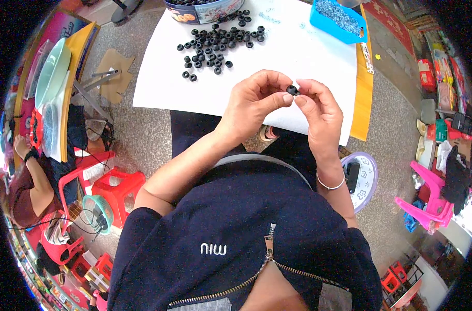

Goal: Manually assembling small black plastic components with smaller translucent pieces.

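Over the near edge of the white sheet (158, 78), my left hand (254, 103) pinches a round black bead (292, 90) between thumb and fingertips. My right hand (321, 114) meets it from the other side, thumb and forefinger closed at the bead's edge. Whatever small piece lies between the right fingertips is mostly hidden. Beyond both hands, a loose pile of black beads (215, 49) with holes spreads across the sheet. A printed round tub (207, 13) at the far edge holds more of them.
A blue tray (339, 28) of small blue-silver pieces stands at the far right of the table (364, 111). Below right sits a round purple-rimmed container (368, 181) with a dark object. To the left are red stools (119, 192) and another person's arm (36, 176); a pink chair (427, 202) stands right.
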The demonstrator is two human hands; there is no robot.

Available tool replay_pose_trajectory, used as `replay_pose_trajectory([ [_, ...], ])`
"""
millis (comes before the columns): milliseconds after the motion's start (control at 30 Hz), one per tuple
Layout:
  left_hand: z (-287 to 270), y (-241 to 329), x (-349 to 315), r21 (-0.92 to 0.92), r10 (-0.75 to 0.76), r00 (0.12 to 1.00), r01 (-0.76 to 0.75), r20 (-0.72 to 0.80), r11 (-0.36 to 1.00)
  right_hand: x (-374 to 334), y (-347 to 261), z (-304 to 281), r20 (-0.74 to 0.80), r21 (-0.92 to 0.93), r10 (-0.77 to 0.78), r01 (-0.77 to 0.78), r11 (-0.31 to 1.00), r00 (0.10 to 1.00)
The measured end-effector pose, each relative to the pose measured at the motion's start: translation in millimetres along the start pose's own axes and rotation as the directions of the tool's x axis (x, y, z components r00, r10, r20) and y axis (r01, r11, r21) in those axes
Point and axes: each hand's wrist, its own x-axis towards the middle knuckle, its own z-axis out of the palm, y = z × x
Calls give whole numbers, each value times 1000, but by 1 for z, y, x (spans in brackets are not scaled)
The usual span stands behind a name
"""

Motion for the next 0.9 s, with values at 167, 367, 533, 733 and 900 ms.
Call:
replay_pose_trajectory([
  [167, -5, 3, 2, -159, -143, 987, 153, 71, 975, 6, -3, -5, 171, -249, -161, 201, 947, 972],
  [367, -7, 2, 5, -440, -299, 953, 292, 55, 849, 9, -2, -7, 302, -503, -331, 444, 742, 894],
  [533, -6, 11, 3, -463, -400, 903, 424, 155, 779, 10, -6, -8, 366, -537, -347, 500, 679, 864],
  [733, -2, 18, -1, -449, -406, 892, 450, 198, 772, 3, -5, 2, 272, -543, -422, 500, 675, 865],
  [900, 3, 28, -5, -396, -434, 886, 461, 161, 794, 1, -4, 5, 226, -559, -498, 530, 637, 837],
])
